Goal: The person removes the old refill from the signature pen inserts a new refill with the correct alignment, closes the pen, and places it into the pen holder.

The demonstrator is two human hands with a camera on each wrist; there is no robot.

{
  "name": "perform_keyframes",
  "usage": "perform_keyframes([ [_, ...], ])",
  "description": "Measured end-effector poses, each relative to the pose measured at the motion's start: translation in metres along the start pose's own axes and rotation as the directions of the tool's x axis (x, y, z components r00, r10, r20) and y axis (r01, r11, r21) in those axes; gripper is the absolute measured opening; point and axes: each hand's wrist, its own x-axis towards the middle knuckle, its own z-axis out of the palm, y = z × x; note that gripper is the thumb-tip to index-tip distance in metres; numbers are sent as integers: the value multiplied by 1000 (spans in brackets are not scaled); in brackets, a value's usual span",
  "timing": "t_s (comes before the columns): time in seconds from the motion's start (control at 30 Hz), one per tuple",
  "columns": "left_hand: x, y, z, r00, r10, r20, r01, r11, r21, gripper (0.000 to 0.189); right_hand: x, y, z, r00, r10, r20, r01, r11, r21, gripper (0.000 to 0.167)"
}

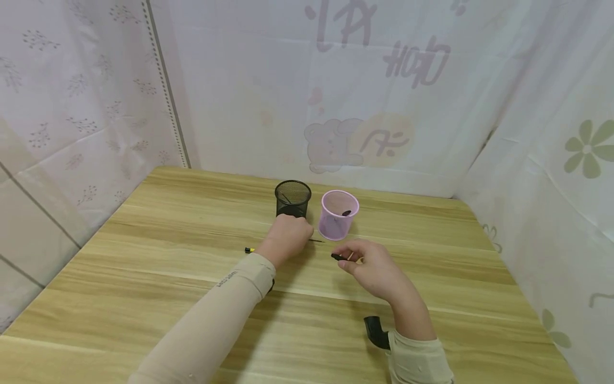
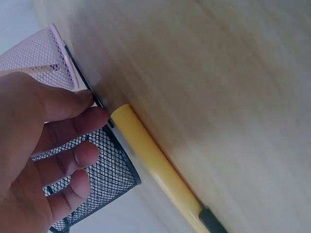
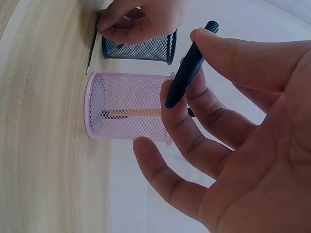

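My left hand (image 1: 289, 234) pinches a thin dark pen refill (image 2: 77, 67) between thumb and index finger, low over the table in front of the black mesh cup (image 1: 293, 193). Just beside those fingertips lies a yellow pen barrel (image 2: 155, 162) with a black end, mostly hidden by the arm in the head view. My right hand (image 1: 371, 266) holds a short black pen tip section (image 3: 187, 73), threaded at one end, between thumb and fingers. It is in front of the pink mesh cup (image 1: 334, 226), inside which stands a tan-and-black pen (image 3: 138, 112).
Both cups stand side by side toward the back of the wood-grain table (image 1: 192, 213). A black curved piece (image 1: 376, 332) is beside the right sleeve. Printed cloth curtains (image 1: 240, 106) hang behind the table and along its sides.
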Motion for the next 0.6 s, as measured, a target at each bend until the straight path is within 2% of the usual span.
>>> perform_keyframes([
  [0.33,-2,-2,-11,1000,-9,-9,8,999,-41,14,0,-1,-1,1000,24,-2,-24,1000,9,20],
  [0.47,-9,-3,-24,1000,-21,-12,20,997,-76,13,-1,-1,-2,1000,25,-3,-25,1000,6,20],
  [0.6,-21,-7,-39,998,-48,-27,43,988,-149,10,0,-1,-3,1000,18,-7,-18,1000,4,20],
])
